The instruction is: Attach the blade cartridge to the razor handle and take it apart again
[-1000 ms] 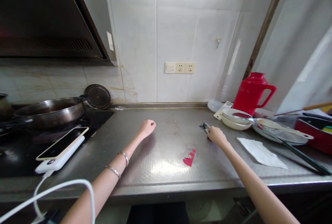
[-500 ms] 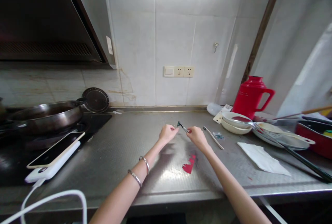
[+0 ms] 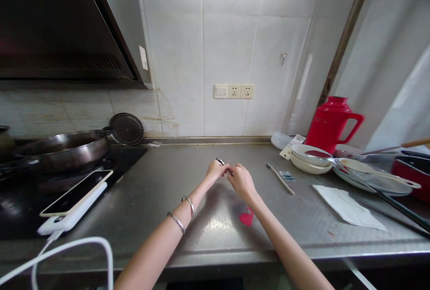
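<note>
Over the middle of the steel counter (image 3: pixel 188 218) my two hands meet at a small razor (image 3: pixel 220 161). My left hand (image 3: pixel 217 170) is closed, its fingertips pinching the razor near its upper-left end. My right hand (image 3: pixel 241 180) is closed around the lower part of the handle, and the fingers cover much of it. Below the right wrist lies a torn red piece (image 3: pixel 246 218), partly hidden by the forearm. To the right of my hands a toothbrush (image 3: pixel 281 179) lies beside a small clear packet (image 3: pixel 287 175) with dark strips in it.
Bowls (image 3: pixel 311 164), a plate with utensils, a white paper napkin (image 3: pixel 347 207) and a red thermos jug (image 3: pixel 331 124) crowd the right side. On the left stand a pan (image 3: pixel 63 151) on the stove and a phone (image 3: pixel 76 192) on a white power bank with a cable.
My hands have come together. The right hand moved left with the razor, and the left hand's fingers have closed on it. The view has shifted slightly.
</note>
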A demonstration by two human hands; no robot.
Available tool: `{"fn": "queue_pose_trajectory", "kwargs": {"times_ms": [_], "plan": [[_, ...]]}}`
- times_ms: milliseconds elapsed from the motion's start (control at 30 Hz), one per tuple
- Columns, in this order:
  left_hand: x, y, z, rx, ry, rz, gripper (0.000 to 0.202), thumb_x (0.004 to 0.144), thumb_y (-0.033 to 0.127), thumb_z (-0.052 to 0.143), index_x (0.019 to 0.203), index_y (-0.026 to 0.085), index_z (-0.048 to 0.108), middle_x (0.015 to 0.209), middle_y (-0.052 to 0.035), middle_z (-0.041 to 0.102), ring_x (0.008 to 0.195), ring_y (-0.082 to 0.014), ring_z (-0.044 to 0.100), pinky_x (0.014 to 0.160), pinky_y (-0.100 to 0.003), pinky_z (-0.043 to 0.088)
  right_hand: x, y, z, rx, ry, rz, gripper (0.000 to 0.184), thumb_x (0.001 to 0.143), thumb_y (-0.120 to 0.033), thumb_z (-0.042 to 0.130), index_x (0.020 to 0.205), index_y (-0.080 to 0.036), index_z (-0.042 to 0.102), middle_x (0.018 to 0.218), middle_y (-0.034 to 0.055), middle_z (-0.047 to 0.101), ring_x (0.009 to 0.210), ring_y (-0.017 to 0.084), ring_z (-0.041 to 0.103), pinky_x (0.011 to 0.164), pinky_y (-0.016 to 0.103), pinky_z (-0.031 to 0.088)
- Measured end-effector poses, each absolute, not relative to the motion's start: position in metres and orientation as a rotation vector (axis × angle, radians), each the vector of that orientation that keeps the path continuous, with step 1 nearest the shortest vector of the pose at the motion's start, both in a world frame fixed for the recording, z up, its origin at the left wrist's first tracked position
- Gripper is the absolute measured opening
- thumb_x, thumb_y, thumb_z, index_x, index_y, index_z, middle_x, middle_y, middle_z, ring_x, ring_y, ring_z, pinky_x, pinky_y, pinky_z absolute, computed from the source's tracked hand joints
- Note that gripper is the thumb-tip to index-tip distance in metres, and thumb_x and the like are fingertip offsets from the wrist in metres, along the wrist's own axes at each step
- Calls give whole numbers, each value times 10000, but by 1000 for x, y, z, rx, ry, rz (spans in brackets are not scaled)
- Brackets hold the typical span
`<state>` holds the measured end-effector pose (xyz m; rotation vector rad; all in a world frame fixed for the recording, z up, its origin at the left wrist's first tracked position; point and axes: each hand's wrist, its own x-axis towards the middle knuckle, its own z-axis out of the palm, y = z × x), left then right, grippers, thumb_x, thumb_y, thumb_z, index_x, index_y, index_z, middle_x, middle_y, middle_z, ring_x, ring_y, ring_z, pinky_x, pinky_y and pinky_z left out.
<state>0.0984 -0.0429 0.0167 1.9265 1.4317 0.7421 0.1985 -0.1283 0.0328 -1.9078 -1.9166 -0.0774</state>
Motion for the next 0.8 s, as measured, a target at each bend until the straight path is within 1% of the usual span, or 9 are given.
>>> {"fn": "queue_pose_trajectory", "kwargs": {"times_ms": [100,200,267,367,467,633,800], "plan": [[96,-39,15,1884,1455,708,317,744,348,485,580,131,647,398,18,485,375,-90,428,415,-207,332,194,-127,33,-1905,-1940,-87,252,822,-147,444,942,-171,665,904,98,615,838,173,579,701,224,376],[93,-35,15,1866,1495,673,297,723,339,482,615,124,656,432,7,516,352,-89,414,380,-215,320,189,-124,33,-1892,-1964,-94,240,815,-155,456,935,-156,664,928,112,621,854,182,582,709,230,378],[91,-32,16,1882,1518,655,285,708,331,488,609,119,650,465,-7,544,363,-91,427,380,-217,326,186,-123,33,-1865,-1982,-94,237,825,-184,456,928,-152,667,923,117,628,849,189,587,710,237,379],[83,-25,17,1938,1548,619,271,689,328,500,580,119,633,481,-17,554,395,-97,457,398,-213,344,186,-122,35,-1813,-1988,-94,261,848,-271,453,897,-155,682,894,115,647,830,193,598,709,239,376],[69,-15,20,2013,1562,539,244,664,317,518,548,125,614,451,-7,527,421,-100,473,418,-202,357,195,-123,37,-1783,-1960,-102,301,856,-316,437,841,-165,697,860,105,667,801,182,605,690,224,367],[42,-1,20,2120,1548,323,207,613,274,552,463,131,565,383,1,469,388,-100,448,423,-213,358,230,-124,37,-1850,-1899,-118,319,843,-285,421,732,-174,698,767,89,685,726,163,605,614,210,333],[32,10,16,2221,1519,199,186,580,230,565,421,140,534,331,14,423,353,-97,425,419,-215,348,267,-124,31,-1952,-1865,-117,311,829,-280,417,771,-170,702,787,101,697,745,179,616,591,218,323]]}}
